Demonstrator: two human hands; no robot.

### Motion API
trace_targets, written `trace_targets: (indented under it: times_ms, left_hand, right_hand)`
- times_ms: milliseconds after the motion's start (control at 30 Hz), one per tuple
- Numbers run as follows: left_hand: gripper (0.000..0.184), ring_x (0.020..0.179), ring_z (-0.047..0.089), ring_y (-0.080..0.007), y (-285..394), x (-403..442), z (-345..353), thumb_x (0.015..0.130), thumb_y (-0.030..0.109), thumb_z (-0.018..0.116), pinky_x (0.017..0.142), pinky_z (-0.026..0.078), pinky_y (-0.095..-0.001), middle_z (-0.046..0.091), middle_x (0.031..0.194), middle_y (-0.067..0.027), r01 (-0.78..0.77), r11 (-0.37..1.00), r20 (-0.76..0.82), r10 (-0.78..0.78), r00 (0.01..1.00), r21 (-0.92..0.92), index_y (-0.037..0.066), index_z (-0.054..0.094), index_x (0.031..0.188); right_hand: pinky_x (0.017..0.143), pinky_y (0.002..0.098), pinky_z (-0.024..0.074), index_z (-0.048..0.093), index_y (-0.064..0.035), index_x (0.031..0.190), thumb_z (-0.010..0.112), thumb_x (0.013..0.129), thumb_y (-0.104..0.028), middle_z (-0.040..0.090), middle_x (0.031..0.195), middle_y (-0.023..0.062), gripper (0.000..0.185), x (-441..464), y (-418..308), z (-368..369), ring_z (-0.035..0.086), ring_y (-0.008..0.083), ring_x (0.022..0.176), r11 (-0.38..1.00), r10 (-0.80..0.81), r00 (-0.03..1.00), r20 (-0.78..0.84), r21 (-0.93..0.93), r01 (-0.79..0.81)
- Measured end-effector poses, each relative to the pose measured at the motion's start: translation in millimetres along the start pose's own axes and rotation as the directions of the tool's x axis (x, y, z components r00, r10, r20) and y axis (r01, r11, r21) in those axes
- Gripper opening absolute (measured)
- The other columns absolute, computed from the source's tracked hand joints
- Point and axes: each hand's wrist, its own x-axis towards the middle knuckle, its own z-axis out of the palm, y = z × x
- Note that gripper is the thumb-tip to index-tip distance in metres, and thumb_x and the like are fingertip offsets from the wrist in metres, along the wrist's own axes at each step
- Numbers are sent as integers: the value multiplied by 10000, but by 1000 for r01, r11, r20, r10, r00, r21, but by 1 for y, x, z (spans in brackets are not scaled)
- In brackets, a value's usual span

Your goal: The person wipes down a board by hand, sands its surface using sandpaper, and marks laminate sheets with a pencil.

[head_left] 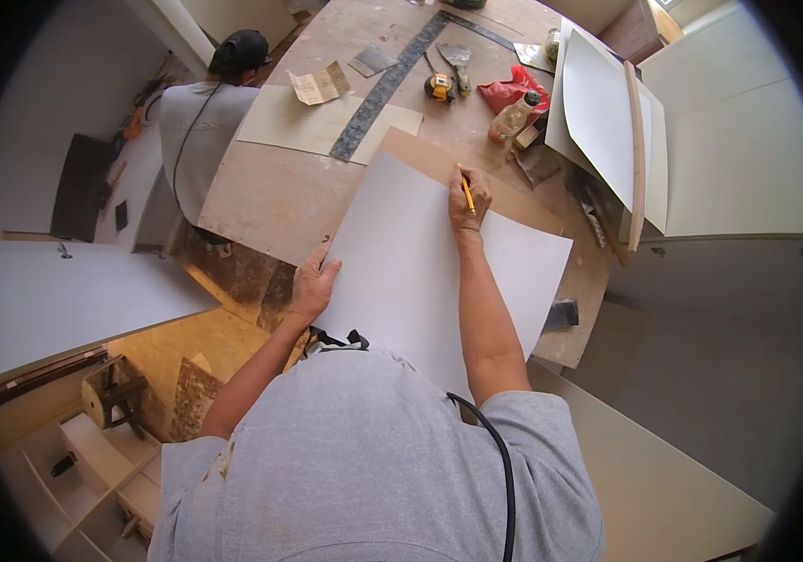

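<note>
A large white sheet (397, 262) lies in front of me, on top of a brown board (420, 155) that shows past its far edge. My left hand (315, 287) grips the sheet's left edge, thumb on the upper face; some of its fingers are hidden. Near the sheet's far edge, my right hand (472, 214) is closed around a yellow pencil (468, 194). The pencil slants across the fingers, and I cannot tell whether its tip touches anything. Farther off, a dark framing square (387, 92) rests partly over a cream panel (275, 126).
On the wooden table (261, 201) are a tape measure (439, 88), a putty knife (457, 58), a red bag (512, 92), a bottle (514, 117) and a folded paper (320, 84). Curved white sheets (598, 103) with a wooden strip (637, 159) stand right. A co-worker (209, 122) is at left.
</note>
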Motion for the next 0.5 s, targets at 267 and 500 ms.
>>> trace_targets:
  times_ms: [267,500]
  left_hand:
    - [379,1072,713,-336,-4,2,1,1004,222,632,959,533,-402,738,1166,-209,-25,999,-23,25,999,29,36,654,1334]
    - [360,1042,720,-320,-1,1,4,1003,213,634,942,537,-397,746,1142,-200,14,1000,-24,-14,1000,5,35,659,1314]
  right_hand:
    - [795,445,542,728,-34,864,751,881,-118,708,812,151,89,-4,-5,-7,670,332,826,989,124,992,8,77,-124]
    - [787,440,546,729,-36,891,756,873,-136,711,800,147,106,-3,3,-3,670,325,799,1000,-6,1000,-6,-29,6]
